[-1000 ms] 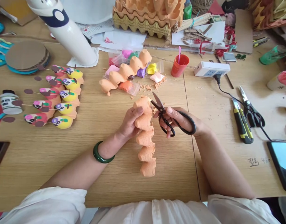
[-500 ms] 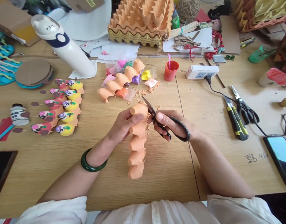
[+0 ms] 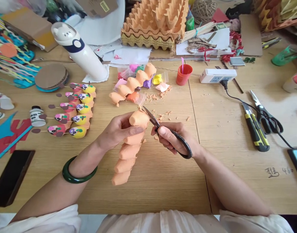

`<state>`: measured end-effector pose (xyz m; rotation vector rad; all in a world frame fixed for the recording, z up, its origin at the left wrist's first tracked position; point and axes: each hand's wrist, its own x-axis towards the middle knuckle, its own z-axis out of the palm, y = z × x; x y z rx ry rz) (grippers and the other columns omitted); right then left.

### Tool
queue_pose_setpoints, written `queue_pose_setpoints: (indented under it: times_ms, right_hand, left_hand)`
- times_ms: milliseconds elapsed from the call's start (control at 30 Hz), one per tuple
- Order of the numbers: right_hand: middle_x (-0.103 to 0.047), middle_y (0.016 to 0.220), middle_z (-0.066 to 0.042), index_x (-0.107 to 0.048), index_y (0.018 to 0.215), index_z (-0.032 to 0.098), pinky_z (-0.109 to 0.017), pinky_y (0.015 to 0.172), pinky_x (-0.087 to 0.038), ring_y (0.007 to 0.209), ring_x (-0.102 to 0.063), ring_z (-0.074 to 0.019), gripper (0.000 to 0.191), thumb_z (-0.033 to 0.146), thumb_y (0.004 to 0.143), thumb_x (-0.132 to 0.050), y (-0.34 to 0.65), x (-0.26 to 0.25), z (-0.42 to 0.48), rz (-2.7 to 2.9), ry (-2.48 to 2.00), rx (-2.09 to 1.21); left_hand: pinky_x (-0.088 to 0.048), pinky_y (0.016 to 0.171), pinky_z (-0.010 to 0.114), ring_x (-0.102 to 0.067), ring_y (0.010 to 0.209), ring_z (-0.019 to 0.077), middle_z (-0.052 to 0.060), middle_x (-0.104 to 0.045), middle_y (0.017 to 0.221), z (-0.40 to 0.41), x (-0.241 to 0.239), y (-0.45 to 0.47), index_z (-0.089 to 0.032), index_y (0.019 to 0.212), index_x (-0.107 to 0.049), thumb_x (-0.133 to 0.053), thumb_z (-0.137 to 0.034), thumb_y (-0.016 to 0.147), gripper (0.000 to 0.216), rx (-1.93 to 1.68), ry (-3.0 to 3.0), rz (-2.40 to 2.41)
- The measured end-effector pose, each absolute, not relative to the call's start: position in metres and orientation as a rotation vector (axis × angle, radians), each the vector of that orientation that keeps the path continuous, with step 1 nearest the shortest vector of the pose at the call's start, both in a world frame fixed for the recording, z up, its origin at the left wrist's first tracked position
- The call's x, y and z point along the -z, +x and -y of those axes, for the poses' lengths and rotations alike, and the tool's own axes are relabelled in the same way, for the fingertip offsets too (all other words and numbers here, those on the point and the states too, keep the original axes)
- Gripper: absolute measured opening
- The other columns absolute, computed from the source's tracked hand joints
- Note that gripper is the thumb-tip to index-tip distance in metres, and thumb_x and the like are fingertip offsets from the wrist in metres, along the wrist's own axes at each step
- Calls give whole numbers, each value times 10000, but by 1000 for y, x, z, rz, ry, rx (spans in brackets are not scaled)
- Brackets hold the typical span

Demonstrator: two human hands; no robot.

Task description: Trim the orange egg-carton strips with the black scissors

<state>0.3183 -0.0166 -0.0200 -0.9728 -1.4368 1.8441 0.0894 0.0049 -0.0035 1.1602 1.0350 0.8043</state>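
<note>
My left hand (image 3: 118,131) pinches an orange strip of egg carton (image 3: 127,150) near its top cup, thumb in front. The strip has several cups in a row and hangs slanted, its lower end toward me. In my right hand (image 3: 174,137) are black-handled scissors (image 3: 152,117), their blades at the strip's upper right edge. A small scrap stands at the blade tips. Orange paper crumbs (image 3: 163,116) lie on the table behind and under the scissors. Beyond them a second orange egg-carton strip (image 3: 132,84) rests on bags of coloured clay (image 3: 147,82).
Decorated cups (image 3: 77,111) in red and yellow stand at the left, near a white bottle (image 3: 84,55). A red cup (image 3: 184,74), a power strip (image 3: 217,76), a utility knife (image 3: 256,129) and other scissors (image 3: 266,113) are to the right. Stacked egg trays (image 3: 153,29) stand at the back.
The strip has tilted, its lower end swinging left. Both hands have turned with it, and the scissor blades now point more to the left along the top cup. The view has shifted left.
</note>
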Motion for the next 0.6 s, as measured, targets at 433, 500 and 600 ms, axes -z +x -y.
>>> queue_pose_setpoints:
  times_ms: [433,500,600]
  right_hand:
    - [-439,716,38,-545,817,186,-240,542,-359,614,-423,-91,590,766,882,-626,319,12,10,1683,-859,-1821]
    - [-449,740,31,-550,838,186,-246,569,-382,638,-443,-98,604,787,890,-592,318,11,11,1704,-825,-1833]
    - [-409,690,44,-530,783,194,-249,545,-339,607,-404,-96,613,796,892,-578,317,7,15,1715,-879,-1824]
  left_hand:
    - [-427,573,200,-505,650,112,14,-595,718,3,-10,72,-145,797,-718,-897,-324,735,261,-675,1231,-1094]
    - [-435,572,199,-519,656,115,16,-606,725,5,-11,71,-144,819,-730,-901,-303,729,250,-667,1226,-1104]
    - [-449,576,203,-542,656,122,22,-638,724,6,-14,70,-140,849,-749,-905,-263,712,241,-633,1221,-1116]
